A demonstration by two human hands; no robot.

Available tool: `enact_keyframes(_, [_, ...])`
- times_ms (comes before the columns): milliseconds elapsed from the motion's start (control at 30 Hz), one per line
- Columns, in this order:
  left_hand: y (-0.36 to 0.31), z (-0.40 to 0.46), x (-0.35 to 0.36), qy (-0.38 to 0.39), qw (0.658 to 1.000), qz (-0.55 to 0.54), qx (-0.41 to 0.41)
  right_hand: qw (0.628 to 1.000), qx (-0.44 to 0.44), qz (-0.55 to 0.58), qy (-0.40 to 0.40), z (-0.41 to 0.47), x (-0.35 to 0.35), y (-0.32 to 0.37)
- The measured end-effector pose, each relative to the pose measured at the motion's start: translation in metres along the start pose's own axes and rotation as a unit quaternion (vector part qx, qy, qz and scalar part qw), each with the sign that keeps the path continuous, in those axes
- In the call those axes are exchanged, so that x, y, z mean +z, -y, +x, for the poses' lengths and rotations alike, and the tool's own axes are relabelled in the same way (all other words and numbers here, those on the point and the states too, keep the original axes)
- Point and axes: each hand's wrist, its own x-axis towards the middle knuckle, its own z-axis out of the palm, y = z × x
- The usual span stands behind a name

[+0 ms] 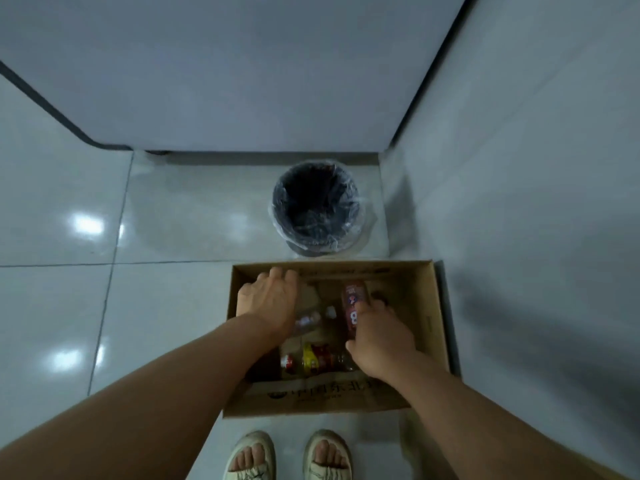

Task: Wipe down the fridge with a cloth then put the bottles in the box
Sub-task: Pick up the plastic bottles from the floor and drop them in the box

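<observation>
Both arms reaching down into cardboard box, left hand gripping clear bottle, right hand gripping red-labelled bottle

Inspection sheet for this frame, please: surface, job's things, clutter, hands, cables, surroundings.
Surface: glossy light floor tiles with lamp reflections.
Job's things: open cardboard box on the floor; red-labelled bottle lying inside; clear bottle beside it; more bottles along the near wall. No cloth seen.
Clutter: nothing seen.
Hands: left hand reaches into the box over the clear bottle, grip hidden; right hand grips the red-labelled bottle.
Cables: nothing seen.
Surroundings: lined dark bin beyond the box; grey panel behind; wall to the right; sandalled feet at the near edge.
</observation>
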Motion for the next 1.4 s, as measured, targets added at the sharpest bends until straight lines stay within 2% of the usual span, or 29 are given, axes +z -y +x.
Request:
enact_keyframes(333, [0.051,-0.154,-0.191,-0.042,0.999,-0.004,-0.009,0.988,-0.109,-0.078,-0.081,-0.149,-0.172,0.106])
enact_keyframes(633, [0.09,-0.288,-0.31,-0.101,0.992,-0.016,-0.073,0.97,-0.188,-0.126,-0.09,-0.257,-0.26,0.185])
enact_keyframes(1033, [0.146,-0.444,-0.383,-0.185,0.97,-0.033,-0.157,0.942,-0.258,-0.182,-0.111,-0.37,-0.329,0.287])
enact_keyframes(1400, [0.317,-0.559,-0.41,-0.239,0.943,-0.055,-0.223,0.906,-0.325,-0.214,-0.166,-0.444,-0.322,0.484])
